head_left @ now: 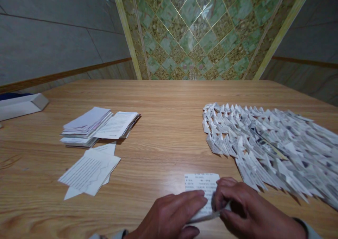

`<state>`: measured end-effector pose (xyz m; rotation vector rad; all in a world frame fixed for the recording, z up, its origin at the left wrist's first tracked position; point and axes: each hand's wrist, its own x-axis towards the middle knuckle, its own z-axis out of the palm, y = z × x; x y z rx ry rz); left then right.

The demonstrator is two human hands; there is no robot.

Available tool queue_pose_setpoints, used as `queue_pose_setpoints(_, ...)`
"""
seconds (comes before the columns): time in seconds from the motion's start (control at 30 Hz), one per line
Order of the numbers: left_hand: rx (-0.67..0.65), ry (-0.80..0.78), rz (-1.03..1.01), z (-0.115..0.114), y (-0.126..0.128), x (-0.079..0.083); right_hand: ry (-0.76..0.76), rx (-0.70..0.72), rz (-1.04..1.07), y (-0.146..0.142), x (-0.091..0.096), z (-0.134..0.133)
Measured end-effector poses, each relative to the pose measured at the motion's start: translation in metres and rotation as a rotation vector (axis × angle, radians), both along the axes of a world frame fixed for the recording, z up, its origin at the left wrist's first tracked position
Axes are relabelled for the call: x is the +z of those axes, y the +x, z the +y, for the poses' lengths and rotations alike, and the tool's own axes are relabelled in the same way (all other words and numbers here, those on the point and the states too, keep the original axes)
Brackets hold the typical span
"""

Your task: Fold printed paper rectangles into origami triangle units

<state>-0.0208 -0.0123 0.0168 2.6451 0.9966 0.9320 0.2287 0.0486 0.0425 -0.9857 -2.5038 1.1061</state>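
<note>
A small printed sheet of paper (pixel 196 184) lies at the table's near edge, its lower edge bent up off the wood. My left hand (pixel 171 211) holds it down, with nearly straight fingers across its left part and the thumb by the near edge. At the right side of that sheet, my right hand (pixel 245 207) has curled fingers and pinches the lower right corner between thumb and fingers. My fingers cover part of the print. To the right, many folded paper pieces (pixel 229 123) with pointed tips stand in packed rows.
Two stacks of paper, a white one (pixel 87 121) and a printed one (pixel 117 124), sit at the left. Nearer me are loose torn sheets (pixel 89 172). A white box (pixel 23 105) is at the table's far left. Tiled walls (pixel 190 38) rise behind the wooden table (pixel 163 101).
</note>
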Motion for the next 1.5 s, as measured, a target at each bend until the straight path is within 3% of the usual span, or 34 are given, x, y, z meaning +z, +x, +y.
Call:
queue_pose_setpoints(0.13,-0.009,-0.022,-0.027,-0.003,0.002,0.0,-0.047,0.035,0.02,0.003,0.008,0.003)
queue_pose_setpoints(0.33,0.176,-0.162,-0.094,-0.008,0.001,-0.005,-0.078,0.005,0.038,0.001,0.007,0.008)
queue_pose_setpoints(0.53,0.237,-0.143,-0.102,-0.009,-0.001,-0.011,0.11,-0.241,-0.025,-0.009,-0.002,0.006)
queue_pose_setpoints(0.77,0.149,0.016,-0.046,-0.005,-0.002,-0.005,0.306,-0.334,-0.071,-0.019,-0.01,-0.001)
queue_pose_setpoints(0.97,0.051,0.124,-0.011,0.0,0.0,-0.002,0.354,-0.361,-0.117,-0.016,-0.014,-0.002)
queue_pose_setpoints(1.5,-0.007,0.061,0.027,0.002,0.007,-0.007,0.448,-0.375,-0.236,-0.019,-0.021,0.001)
